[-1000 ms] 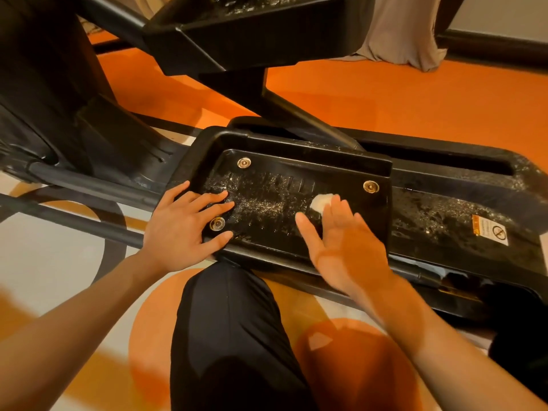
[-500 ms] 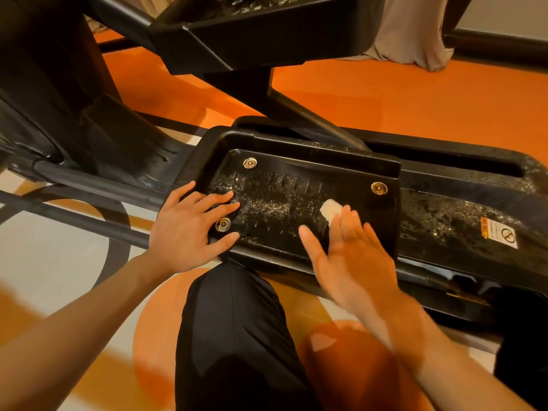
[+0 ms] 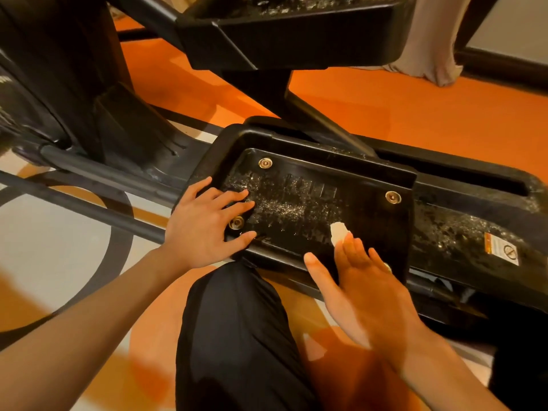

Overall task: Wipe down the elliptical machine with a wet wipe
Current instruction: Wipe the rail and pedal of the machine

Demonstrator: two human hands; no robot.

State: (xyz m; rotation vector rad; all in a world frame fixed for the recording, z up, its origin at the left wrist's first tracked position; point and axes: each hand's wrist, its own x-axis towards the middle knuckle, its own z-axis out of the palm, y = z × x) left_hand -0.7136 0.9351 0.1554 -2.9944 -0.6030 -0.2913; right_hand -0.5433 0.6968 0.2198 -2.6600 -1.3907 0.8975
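The black foot pedal (image 3: 299, 185) of the elliptical machine lies in front of me, its ribbed top speckled with wet streaks. My left hand (image 3: 204, 223) rests flat on the pedal's left end, fingers spread beside a brass bolt (image 3: 236, 223). My right hand (image 3: 364, 280) presses a small white wet wipe (image 3: 338, 231) against the pedal's near right part with straight fingers; only the wipe's tip shows past my fingertips.
The second pedal (image 3: 296, 34) hangs higher at the top. A black frame rail (image 3: 474, 232) with a warning sticker (image 3: 501, 250) runs right. Machine housing (image 3: 59, 84) and bars fill the left. My black-clad knee (image 3: 237, 336) is below, on an orange and white floor.
My right hand has slid the wipe to the right and toward me across the pedal. The left hand has stayed in place.
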